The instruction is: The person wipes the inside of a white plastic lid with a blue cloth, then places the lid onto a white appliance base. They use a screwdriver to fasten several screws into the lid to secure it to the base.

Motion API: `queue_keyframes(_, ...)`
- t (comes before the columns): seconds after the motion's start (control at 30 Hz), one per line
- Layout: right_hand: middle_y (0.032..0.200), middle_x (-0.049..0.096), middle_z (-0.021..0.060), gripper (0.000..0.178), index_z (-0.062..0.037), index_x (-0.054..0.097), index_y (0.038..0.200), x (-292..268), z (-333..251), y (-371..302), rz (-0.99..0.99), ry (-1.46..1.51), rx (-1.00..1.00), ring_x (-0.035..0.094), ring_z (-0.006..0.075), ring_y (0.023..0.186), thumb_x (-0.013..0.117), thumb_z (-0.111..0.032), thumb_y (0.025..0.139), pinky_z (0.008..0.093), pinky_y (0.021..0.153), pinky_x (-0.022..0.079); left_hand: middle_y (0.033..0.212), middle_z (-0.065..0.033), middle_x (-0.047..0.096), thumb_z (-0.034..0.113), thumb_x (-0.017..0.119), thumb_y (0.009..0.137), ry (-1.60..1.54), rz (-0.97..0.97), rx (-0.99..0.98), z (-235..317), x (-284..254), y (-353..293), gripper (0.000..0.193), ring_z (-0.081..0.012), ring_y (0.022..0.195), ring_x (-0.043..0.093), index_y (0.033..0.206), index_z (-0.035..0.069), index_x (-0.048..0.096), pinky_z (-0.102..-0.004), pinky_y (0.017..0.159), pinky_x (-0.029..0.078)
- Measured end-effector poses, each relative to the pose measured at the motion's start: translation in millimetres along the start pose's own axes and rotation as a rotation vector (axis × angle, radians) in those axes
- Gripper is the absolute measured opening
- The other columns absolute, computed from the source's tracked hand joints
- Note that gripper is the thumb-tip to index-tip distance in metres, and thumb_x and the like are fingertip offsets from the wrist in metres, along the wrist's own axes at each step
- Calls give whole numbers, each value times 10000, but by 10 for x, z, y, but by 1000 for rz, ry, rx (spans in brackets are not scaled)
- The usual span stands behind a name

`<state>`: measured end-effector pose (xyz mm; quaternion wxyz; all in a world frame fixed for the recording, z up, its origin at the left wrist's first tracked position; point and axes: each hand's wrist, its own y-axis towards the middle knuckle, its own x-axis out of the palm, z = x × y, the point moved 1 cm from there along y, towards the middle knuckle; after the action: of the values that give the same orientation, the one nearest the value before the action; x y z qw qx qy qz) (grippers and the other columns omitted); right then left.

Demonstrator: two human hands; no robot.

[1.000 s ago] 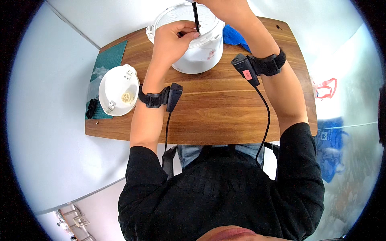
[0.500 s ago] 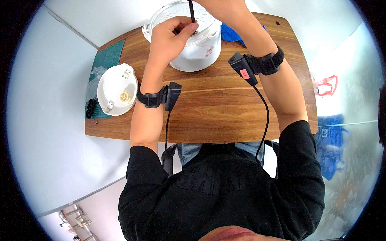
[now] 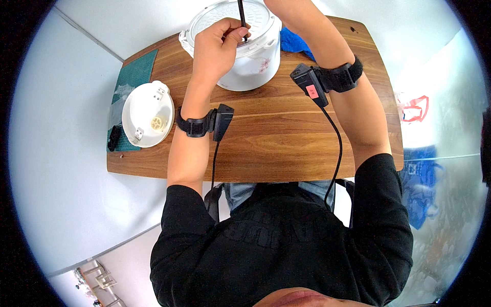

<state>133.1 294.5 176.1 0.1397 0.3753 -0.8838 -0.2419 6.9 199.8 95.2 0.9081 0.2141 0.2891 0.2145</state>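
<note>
A white rice cooker body [image 3: 245,74] with a pink flower print stands at the far side of the table, a slotted round panel [image 3: 220,18] on top. My left hand [image 3: 217,46] is at its near rim, thumb and fingers pinched round the lower part of a thin black rod [image 3: 241,11], which looks like a screwdriver shaft. The rod stands nearly upright, its lower end at the rim; its top is cut off by the upper edge. Of my right hand [image 3: 281,6] only the part near the wrist shows, beside the rod; its fingers are out of the picture.
At the left, a white round cover [image 3: 134,110] with metal brackets and a cream round part lies partly on a green cutting mat [image 3: 135,71]. A blue cloth [image 3: 295,43] lies right of the cooker. Cables [image 3: 338,138] hang from both wrist straps.
My right hand has shifted slightly up, further out of the picture. The rod has moved slightly left, and my left hand's fingers have shifted a little on it.
</note>
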Motion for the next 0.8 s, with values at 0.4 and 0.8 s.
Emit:
queue_keyframes(0.4, 889, 656, 94, 455, 73, 591, 1156, 77, -63, -66, 24, -460, -66, 610, 147, 768, 795, -230, 886, 303, 667, 509, 834, -72, 771, 156, 717, 958, 28, -3, 19, 11, 6, 39, 163, -119, 724, 695, 1009, 10, 770, -276, 686, 540)
queue_keyframes(0.8, 835, 634, 48, 319, 52, 618, 1084, 52, -12, -39, 41, -457, -27, 570, 127, 684, 763, -184, 925, 297, 617, 486, 912, -75, 761, 146, 713, 968, 8, 52, 49, 44, 12, -21, 183, -115, 811, 685, 1023, -26, 745, -271, 756, 540)
